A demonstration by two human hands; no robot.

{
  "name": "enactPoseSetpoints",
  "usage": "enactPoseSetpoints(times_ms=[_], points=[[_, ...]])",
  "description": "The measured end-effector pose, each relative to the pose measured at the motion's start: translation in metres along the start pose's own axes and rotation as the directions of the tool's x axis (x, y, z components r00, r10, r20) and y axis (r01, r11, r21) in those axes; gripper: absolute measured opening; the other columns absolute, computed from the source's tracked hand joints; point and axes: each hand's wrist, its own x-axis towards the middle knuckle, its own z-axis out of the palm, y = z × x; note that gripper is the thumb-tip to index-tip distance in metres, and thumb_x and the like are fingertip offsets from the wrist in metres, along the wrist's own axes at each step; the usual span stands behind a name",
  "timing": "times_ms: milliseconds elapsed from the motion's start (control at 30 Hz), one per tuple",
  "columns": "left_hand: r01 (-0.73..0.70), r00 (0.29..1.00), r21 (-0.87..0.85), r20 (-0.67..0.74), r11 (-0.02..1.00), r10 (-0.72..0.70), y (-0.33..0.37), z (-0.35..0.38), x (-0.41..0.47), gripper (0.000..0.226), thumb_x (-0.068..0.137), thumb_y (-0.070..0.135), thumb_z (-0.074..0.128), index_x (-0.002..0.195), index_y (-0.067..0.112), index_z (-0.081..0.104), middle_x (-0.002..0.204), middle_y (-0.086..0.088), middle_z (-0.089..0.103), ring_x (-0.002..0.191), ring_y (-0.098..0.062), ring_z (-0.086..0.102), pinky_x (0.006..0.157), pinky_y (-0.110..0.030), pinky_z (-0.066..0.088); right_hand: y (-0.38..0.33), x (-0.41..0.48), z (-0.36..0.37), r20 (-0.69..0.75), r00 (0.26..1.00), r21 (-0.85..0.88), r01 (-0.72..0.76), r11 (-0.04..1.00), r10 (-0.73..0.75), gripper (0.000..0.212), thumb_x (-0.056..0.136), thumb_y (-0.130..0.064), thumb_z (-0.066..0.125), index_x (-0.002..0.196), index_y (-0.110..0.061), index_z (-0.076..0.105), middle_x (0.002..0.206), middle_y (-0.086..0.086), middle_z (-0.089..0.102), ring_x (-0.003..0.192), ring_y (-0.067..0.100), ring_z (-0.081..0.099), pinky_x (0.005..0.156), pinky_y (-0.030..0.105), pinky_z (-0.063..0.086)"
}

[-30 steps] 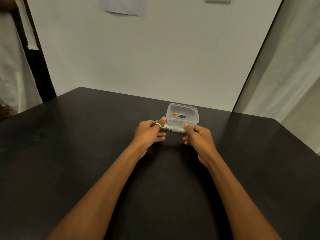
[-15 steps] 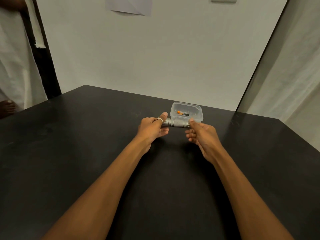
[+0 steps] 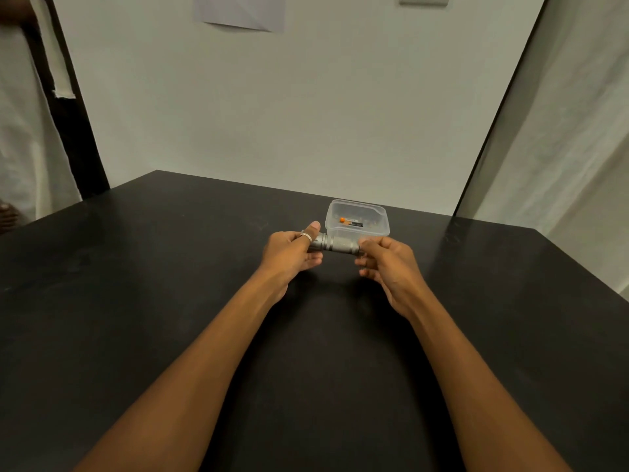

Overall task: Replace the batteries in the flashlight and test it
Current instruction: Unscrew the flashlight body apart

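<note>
A short grey metal flashlight lies level between both hands, a little above the black table. My left hand, with a ring on the thumb, wraps its left end. The fingertips of my right hand pinch its right end. Just behind the flashlight stands a clear plastic container holding a black and orange battery. The flashlight's ends are hidden by my fingers.
A white wall rises behind the table's far edge. White curtains hang at the right. At the far left stands a person in white cloth beside a dark post. The table's right edge slants down at the right.
The view has shifted slightly. Both hands keep hold of the flashlight in front of the container; my right fingers have shifted their grip at its right end.
</note>
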Motion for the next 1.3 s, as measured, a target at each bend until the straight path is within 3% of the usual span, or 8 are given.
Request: enactPoseSetpoints(times_ms=[133, 300, 533, 700, 900, 1067, 1167, 1300], points=[[0.0, 1.0, 0.003, -0.003, 1.0, 0.0, 0.0, 0.0003, -0.0003, 0.036, 0.094, 0.04, 0.07, 0.098, 0.005, 0.072, 0.092, -0.011, 0.075, 0.075, -0.016, 0.074, 0.073, -0.027, 0.062, -0.0029, -0.0006, -0.0033, 0.047, 0.999, 0.082, 0.009, 0.997, -0.013, 0.011, 0.094, -0.007, 0.067, 0.103, -0.012, 0.072, 0.102, 0.009, 0.075, 0.086, 0.016, 0.071, 0.067, 0.026, 0.058], [0.001, 1.0, 0.001, -0.006, 1.0, -0.001, 0.0008, 0.0004, -0.0009, 0.037, 0.095, 0.04, 0.069, 0.1, 0.004, 0.072, 0.095, -0.013, 0.075, 0.077, -0.018, 0.074, 0.076, -0.03, 0.063, -0.0011, 0.001, 0.0023, -0.029, 0.999, -0.022, -0.026, 0.999, 0.025, 0.026, 0.099, -0.032, 0.065, 0.098, -0.006, 0.072, 0.069, 0.003, 0.069, 0.06, 0.011, 0.065, 0.056, 0.023, 0.055], [0.006, 1.0, 0.001, -0.012, 1.0, -0.006, 0.0007, 0.0008, 0.0001, 0.036, 0.095, 0.04, 0.069, 0.099, 0.005, 0.072, 0.094, -0.012, 0.075, 0.078, -0.018, 0.074, 0.074, -0.028, 0.063, -0.0009, 0.0012, -0.0044, 0.056, 0.998, 0.091, 0.016, 0.996, -0.021, 0.01, 0.094, -0.01, 0.069, 0.103, -0.012, 0.072, 0.101, 0.009, 0.075, 0.083, 0.015, 0.071, 0.067, 0.026, 0.058], [-0.011, 1.0, -0.002, -0.017, 1.0, 0.011, -0.0001, 0.0015, -0.0002, 0.038, 0.095, 0.04, 0.069, 0.098, 0.003, 0.072, 0.09, -0.012, 0.074, 0.073, -0.017, 0.073, 0.072, -0.028, 0.062, -0.0009, 0.0007, 0.001, -0.002, 1.0, 0.008, -0.023, 1.0, 0.023, 0.023, 0.099, -0.028, 0.066, 0.099, -0.006, 0.071, 0.073, 0.006, 0.068, 0.06, 0.011, 0.065, 0.056, 0.023, 0.054], [0.006, 1.0, 0.008, -0.026, 1.0, -0.006, -0.0001, 0.0018, 0.0014, 0.038, 0.095, 0.041, 0.069, 0.1, 0.004, 0.072, 0.094, -0.013, 0.075, 0.076, -0.018, 0.074, 0.074, -0.029, 0.063, -0.0028, -0.0009, -0.0037, 0.056, 0.998, 0.087, 0.025, 0.996, -0.029, 0.011, 0.093, -0.007, 0.068, 0.102, -0.013, 0.073, 0.106, 0.011, 0.074, 0.09, 0.02, 0.072, 0.069, 0.027, 0.059], [-0.005, 1.0, 0.014, -0.029, 1.0, 0.005, -0.0014, 0.0011, 0.001, 0.037, 0.094, 0.042, 0.069, 0.098, 0.005, 0.073, 0.094, -0.011, 0.075, 0.078, -0.019, 0.075, 0.073, -0.029, 0.063, -0.0014, -0.0016, 0.0024, -0.012, 1.0, -0.013, -0.008, 1.0, 0.008, 0.026, 0.099, -0.03, 0.066, 0.098, -0.006, 0.071, 0.075, 0.008, 0.067, 0.061, 0.01, 0.065, 0.057, 0.022, 0.055], [-0.002, 1.0, 0.011, -0.031, 1.0, 0.003, -0.0017, 0.0009, 0.0017, 0.038, 0.094, 0.042, 0.069, 0.099, 0.004, 0.073, 0.094, -0.011, 0.075, 0.079, -0.02, 0.074, 0.076, -0.031, 0.064, -0.0016, -0.0025, -0.0004, 0.027, 0.999, 0.025, 0.019, 1.0, -0.02, 0.01, 0.097, -0.015, 0.067, 0.101, -0.007, 0.072, 0.094, 0.014, 0.071, 0.078, 0.015, 0.068, 0.062, 0.024, 0.056], [0.001, 0.999, 0.018, -0.038, 1.0, -0.001, -0.0018, 0.0014, 0.0021, 0.039, 0.095, 0.042, 0.068, 0.1, 0.003, 0.072, 0.096, -0.012, 0.074, 0.08, -0.02, 0.074, 0.078, -0.033, 0.064, -0.0041, -0.0033, -0.0039, 0.064, 0.997, 0.091, 0.041, 0.995, -0.047, 0.017, 0.094, -0.002, 0.067, 0.108, -0.012, 0.072, 0.11, 0.012, 0.072, 0.097, 0.022, 0.07, 0.071, 0.027, 0.059]])
